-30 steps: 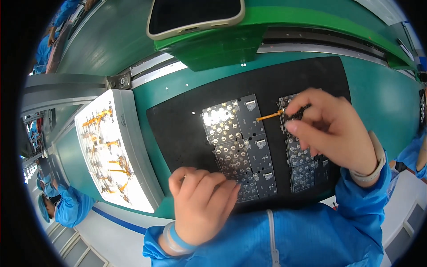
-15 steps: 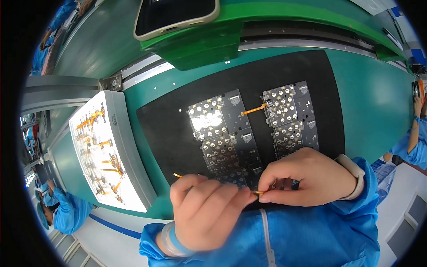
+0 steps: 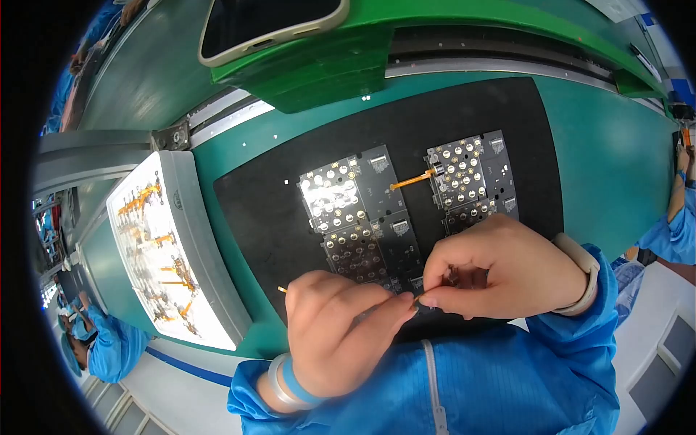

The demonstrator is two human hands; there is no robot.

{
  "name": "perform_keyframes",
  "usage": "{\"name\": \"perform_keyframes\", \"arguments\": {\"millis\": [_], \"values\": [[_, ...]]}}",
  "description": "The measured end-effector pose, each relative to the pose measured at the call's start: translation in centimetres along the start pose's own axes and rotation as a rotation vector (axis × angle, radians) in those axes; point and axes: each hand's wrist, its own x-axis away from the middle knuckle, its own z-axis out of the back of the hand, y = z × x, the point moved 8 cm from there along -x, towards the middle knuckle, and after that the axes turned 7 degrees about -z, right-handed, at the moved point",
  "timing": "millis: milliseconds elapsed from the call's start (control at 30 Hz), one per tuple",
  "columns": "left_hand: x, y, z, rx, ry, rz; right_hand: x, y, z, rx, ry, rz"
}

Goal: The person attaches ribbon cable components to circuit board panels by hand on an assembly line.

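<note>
My left hand (image 3: 341, 333) and my right hand (image 3: 500, 272) meet fingertip to fingertip over the near edge of the black mat. Both are closed in a pinch, with a small orange flex cable (image 3: 417, 298) between them, mostly hidden by the fingers. Small dark metal parts (image 3: 454, 275) show inside the curl of my right hand. Another orange tip (image 3: 283, 289) sticks out behind my left fingers. Just beyond my hands lie two columns of black circuit boards, the left one (image 3: 388, 185) and the right one (image 3: 496, 170), both with round silver contacts. An orange flex cable (image 3: 412, 180) joins the right column's upper board.
The black mat (image 3: 261, 217) lies on a green bench. On the left, a white tray (image 3: 221, 290) holds several orange flex cables (image 3: 174, 275). A phone (image 3: 268, 29) rests on a green ledge (image 3: 319, 80) at the back. Other people in blue sit at both sides.
My fingertips have moved slightly away from my body, still pinched together. The head view has shifted a little, so the phone and tray appear further left.
</note>
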Motion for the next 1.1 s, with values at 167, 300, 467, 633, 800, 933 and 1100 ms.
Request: {"name": "perform_keyframes", "arguments": {"millis": [167,300,467,633,800,933,1100], "values": [[0.1,0.4,-0.2,-0.070,0.007,-0.064,0.0,0.0,0.2,-0.032,0.043,-0.015],[0.3,0.6,-0.8,-0.246,-0.080,-0.149,0.1,-0.5,0.5,0.028,0.082,0.001],[0.4,0.9,-1.2,-0.079,-0.132,-0.135,-0.5,0.6,1.9,0.117,0.254,-0.078],[0.6,0.7,-2.7,0.032,-0.282,-0.051,-0.8,0.6,2.2,0.248,0.391,0.037],[0.8,-0.8,-2.8,-0.365,-0.209,0.013,-1.1,0.9,2.1,0.276,0.373,0.032],[1.2,-0.5,-3.2,-0.412,-0.238,-0.015,-1.1,0.7,2.1,0.283,0.367,0.015],[1.2,-0.5,-3.4,-0.445,-0.239,-0.039,-1.1,1.0,2.1,0.280,0.351,-0.048]]}}
